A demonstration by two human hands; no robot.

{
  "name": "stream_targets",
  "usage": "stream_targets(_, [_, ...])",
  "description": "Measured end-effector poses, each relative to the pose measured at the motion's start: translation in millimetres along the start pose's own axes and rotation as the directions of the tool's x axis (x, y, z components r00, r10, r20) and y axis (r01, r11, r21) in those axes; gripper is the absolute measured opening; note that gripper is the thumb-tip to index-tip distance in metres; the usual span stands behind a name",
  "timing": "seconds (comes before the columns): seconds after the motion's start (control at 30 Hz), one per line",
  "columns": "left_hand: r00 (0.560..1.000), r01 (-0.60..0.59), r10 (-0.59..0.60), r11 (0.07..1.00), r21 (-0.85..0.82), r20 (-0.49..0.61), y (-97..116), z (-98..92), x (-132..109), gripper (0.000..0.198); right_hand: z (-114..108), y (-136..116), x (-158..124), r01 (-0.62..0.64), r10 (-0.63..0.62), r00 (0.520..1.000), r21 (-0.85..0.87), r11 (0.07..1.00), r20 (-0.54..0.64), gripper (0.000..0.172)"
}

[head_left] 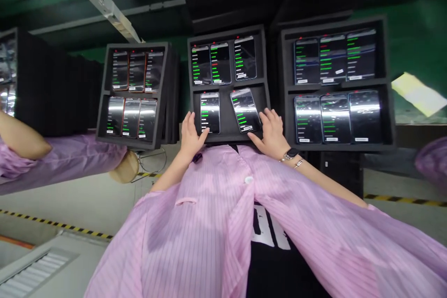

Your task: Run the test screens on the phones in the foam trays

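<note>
Two spread palms: left hand [193,136], right hand [270,132], at smartphones [210,112] in foam trays [223,121].

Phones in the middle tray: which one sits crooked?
The right-hand phone in the lower row of the middle black foam tray: it lies slanted beside the person's right hand, while the phone to its left sits straight.

Smartphone [245,110] askew in black foam tray [225,102]

An electronics factory: foam trays [226,86] of smartphones [245,110], hazard-taped floor [401,199].
</note>
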State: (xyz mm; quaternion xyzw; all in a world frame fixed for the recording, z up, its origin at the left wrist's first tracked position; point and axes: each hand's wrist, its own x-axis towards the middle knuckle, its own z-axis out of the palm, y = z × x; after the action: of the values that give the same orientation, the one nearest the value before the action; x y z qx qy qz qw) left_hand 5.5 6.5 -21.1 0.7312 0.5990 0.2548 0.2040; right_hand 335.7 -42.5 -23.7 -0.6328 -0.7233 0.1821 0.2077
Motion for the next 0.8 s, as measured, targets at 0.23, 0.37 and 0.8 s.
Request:
stream_targets(0.23, [0.996,-0.049,0.044,0.996,0.071,0.072,13,0.3,18,0.091,-9,-12,33,0.005,0.0,0.998,-0.068,0.998,0.07,0.079])
stream_targets(0.37, [0.995,-0.003,-0.009,0.992,0.123,0.097,16,5.4,19,0.096,-7,-15,31,-0.019,0.029,0.993,-0.092,0.996,0.113,0.082])
stream_targets(0.8, [0.99,-0.035,0.023,0.996,0.085,0.138,15,0.7,18,0.071,-5,-10,25,0.019,-0.019,0.996,-0.002,1.0,0.084,0.07])
